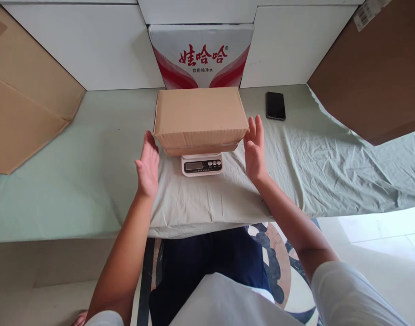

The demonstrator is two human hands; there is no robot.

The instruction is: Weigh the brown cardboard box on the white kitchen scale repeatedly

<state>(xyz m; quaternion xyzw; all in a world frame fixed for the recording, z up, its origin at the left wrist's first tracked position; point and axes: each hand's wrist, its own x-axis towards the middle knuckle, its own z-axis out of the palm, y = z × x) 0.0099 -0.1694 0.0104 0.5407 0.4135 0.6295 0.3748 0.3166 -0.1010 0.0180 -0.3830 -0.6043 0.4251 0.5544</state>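
While the cardboard box (200, 117) sits on the small white scale (202, 164), I have both palms flat and fingers straight, one on each side of it. My left hand (148, 165) is just beside the box's lower left corner, holding nothing; my right hand (255, 149) is spread close to the right edge, whether touching I cannot tell. Behind the box stands a water carton (201, 56) printed in red "娃哈哈", with "饮用纯净水" beneath. A black phone (275, 105) lies on the green cloth (329, 163).
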